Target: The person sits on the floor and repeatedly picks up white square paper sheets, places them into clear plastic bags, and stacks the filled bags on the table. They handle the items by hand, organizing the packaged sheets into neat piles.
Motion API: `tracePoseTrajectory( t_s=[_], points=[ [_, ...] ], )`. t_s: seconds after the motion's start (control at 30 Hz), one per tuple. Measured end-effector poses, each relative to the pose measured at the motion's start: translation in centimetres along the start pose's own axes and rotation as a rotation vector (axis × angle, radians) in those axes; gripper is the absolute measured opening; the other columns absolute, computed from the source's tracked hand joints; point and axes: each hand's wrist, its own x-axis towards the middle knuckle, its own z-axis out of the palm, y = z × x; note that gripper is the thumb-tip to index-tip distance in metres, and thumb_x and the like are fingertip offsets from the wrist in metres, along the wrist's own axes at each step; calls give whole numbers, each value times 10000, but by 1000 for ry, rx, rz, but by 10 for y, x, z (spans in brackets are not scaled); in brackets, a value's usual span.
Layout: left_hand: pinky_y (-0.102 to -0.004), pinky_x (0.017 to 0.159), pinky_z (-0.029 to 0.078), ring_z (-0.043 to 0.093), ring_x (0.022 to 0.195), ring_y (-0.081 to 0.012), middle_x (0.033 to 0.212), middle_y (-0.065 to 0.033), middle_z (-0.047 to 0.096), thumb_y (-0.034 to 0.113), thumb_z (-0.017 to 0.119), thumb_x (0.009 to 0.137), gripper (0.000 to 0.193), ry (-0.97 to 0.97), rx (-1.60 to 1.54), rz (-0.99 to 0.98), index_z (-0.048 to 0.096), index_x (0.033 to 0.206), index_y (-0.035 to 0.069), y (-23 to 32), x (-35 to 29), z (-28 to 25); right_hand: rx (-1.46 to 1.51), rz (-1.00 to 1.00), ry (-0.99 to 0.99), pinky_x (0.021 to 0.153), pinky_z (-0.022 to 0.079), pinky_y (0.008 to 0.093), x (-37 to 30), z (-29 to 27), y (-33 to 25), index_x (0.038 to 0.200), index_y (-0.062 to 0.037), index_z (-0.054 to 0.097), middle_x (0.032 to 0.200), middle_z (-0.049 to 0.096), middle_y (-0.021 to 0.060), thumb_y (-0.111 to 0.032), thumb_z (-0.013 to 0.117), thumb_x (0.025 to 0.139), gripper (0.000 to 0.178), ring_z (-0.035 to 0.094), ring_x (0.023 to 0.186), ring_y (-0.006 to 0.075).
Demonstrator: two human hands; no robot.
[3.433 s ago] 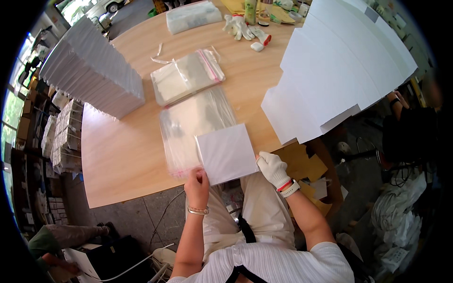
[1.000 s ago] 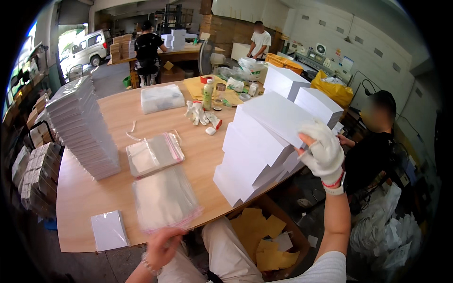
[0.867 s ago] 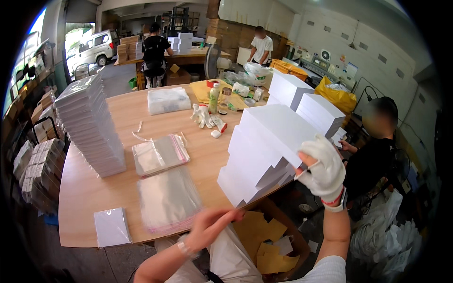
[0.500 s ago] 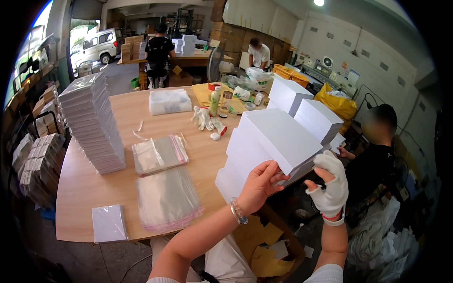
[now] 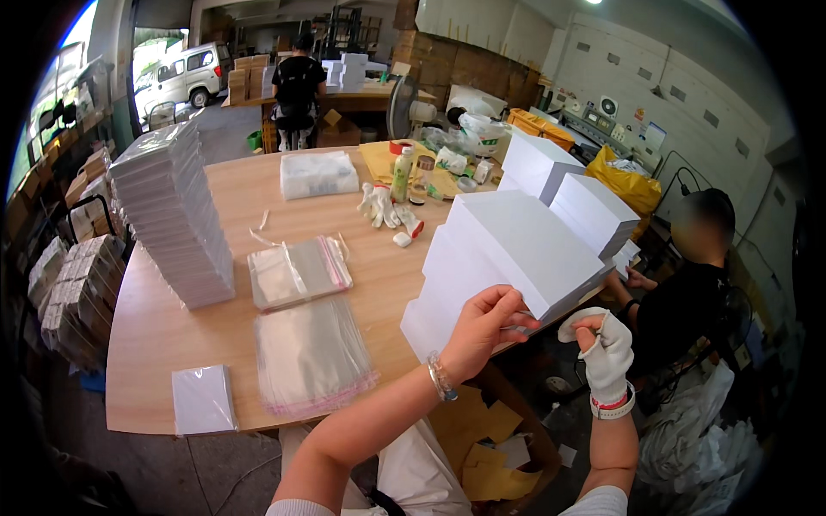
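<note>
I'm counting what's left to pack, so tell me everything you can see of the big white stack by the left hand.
The white stack looks like plain paper, with a smooth, flat, unmarked top and straight edges. It is built of offset layers, so its left side is stepped, with lower parts jutting out further. It stands upright at the right side of the table. Fingers of the left hand are at its near corner; whether they grip it is unclear.
</note>
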Motion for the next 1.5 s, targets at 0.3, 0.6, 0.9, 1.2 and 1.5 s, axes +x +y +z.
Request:
tracePoseTrajectory(
  t_s=[0.3, 0.6, 0.9, 1.2, 1.5],
  points=[
    [-196, 608, 497, 624, 800, -122, 917, -46, 605, 270, 516, 904, 232, -25, -62, 28, 522, 958, 44, -11, 1, -8, 79, 123, -57, 602, 494, 266, 0, 7, 0, 789, 29, 544, 741, 614, 130, -91, 539, 822, 125, 603, 632, 174],
    [-235, 561, 485, 640, 730, -125, 761, -93, 607, 125, 550, 870, 120, 175, 712, 245, 545, 867, 5, 1, 0, -8, 741, 523, -25, 562, 513, 276, 8, 10, -3, 964, 34, 549, 816, 619, 133, -350, 481, 893, 397, 616, 611, 207],
    [-222, 519, 492, 617, 582, -139, 723, -91, 590, 20, 550, 841, 56, 193, 1135, 705, 537, 880, -18, 5, 3, -12, 657, 613, 50, 478, 485, 268, 43, 10, -7, 1102, -46, 474, 886, 600, 138, -393, 532, 853, 431, 621, 685, 215],
    [-321, 564, 460, 537, 656, -238, 723, -71, 501, -20, 608, 697, 204, -23, 1338, 787, 572, 885, 52, -43, -67, -38, 660, 301, 317, 784, 468, 375, -5, -16, -8, 1202, -14, 399, 1128, 501, 90, -269, 452, 885, 411, 526, 1003, 207],
    [-404, 656, 499, 598, 822, -309, 897, -145, 579, 201, 505, 806, 223, 48, 1704, -370, 523, 982, 65, -126, -151, -135, 202, 315, -24, 905, 396, 342, -133, -2, 41, 1247, 35, 352, 1156, 485, 103, -352, 562, 823, 612, 507, 1022, 207]
  ],
)
